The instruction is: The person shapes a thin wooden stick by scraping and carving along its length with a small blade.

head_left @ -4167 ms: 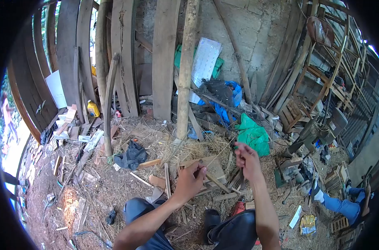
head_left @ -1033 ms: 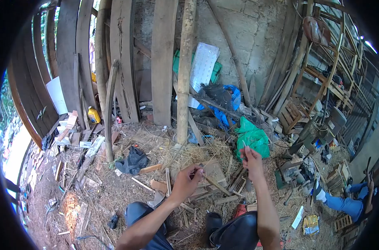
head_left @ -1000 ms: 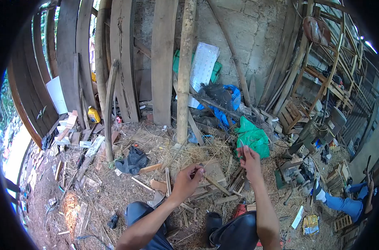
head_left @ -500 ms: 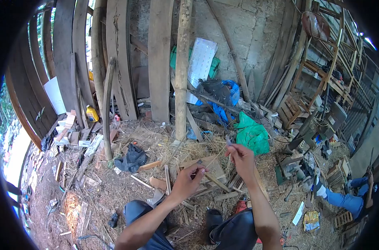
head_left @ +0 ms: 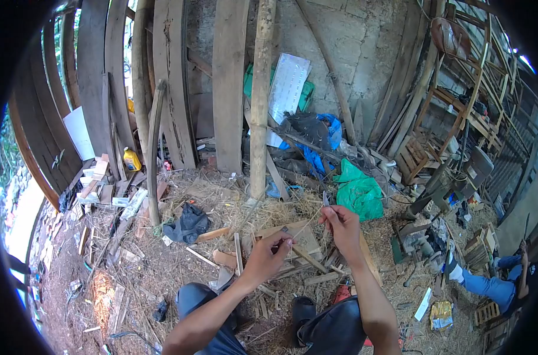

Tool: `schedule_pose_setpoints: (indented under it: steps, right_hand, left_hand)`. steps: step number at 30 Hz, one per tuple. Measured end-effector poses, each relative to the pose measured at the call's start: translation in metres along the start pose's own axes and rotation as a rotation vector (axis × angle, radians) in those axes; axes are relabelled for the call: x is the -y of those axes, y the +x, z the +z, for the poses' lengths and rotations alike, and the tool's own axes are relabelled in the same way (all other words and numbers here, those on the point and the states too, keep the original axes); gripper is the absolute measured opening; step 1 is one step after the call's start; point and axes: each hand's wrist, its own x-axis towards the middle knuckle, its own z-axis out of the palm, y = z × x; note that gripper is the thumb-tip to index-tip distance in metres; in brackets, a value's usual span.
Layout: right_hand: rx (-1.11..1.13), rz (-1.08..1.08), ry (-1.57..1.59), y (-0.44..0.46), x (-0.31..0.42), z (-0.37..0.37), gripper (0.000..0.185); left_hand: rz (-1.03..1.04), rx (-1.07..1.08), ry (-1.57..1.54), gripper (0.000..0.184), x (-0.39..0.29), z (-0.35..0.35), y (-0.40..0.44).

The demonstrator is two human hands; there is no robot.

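My left hand (head_left: 268,254) is closed in a pinch on a thin pale strip (head_left: 303,228), which looks like split wood or bamboo. A small dark piece (head_left: 284,229) shows at its fingertips; I cannot make out what it is. To the right and slightly higher, my right hand (head_left: 343,229) is closed round a knife whose short blade (head_left: 326,199) points up from the fist. Its handle is hidden by the fingers. The strip spans the gap between both hands, and its right end by the knife hand is hard to make out.
Wood offcuts (head_left: 307,257) and straw litter the ground ahead of my knees. A green plastic bag (head_left: 359,190) and a black bag (head_left: 187,223) lie beyond. A wooden post (head_left: 260,112) stands in front. At right sits another person in jeans (head_left: 488,285), holding a long blade (head_left: 526,226).
The knife blade stands out more upright and clearer above my right fist. My left hand keeps nearly the same place and its pinch on the strip.
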Motion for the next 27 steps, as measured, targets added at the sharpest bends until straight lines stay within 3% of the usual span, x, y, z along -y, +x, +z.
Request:
schedule_pose_setpoints:
  steps: [14,17,20,22,25,27]
  right_hand:
    - [-0.027,0.006,0.067,0.001,0.001,-0.001,0.021]
    - [0.075,0.022,-0.008,0.001,0.002,-0.004,0.022]
    - [-0.024,0.013,0.093,0.000,0.001,-0.001,0.022]
    - [0.085,0.006,-0.081,0.001,0.003,-0.006,0.022]
    - [-0.039,0.034,0.008,-0.001,0.001,0.001,0.022]
    - [0.022,0.022,-0.058,-0.001,0.002,-0.003,0.022]
  left_hand:
    - [0.003,-0.013,0.010,0.017,-0.003,0.001,-0.001]
    - [0.030,-0.018,0.027,0.018,0.007,0.002,0.001]
    - [-0.031,0.000,0.033,0.018,-0.006,-0.001,-0.001]
    - [-0.006,-0.016,0.026,0.017,0.004,0.002,0.000]
    - [0.005,-0.015,0.027,0.017,0.003,0.001,0.001]
    - [-0.012,0.000,0.031,0.017,0.002,0.000,0.000]
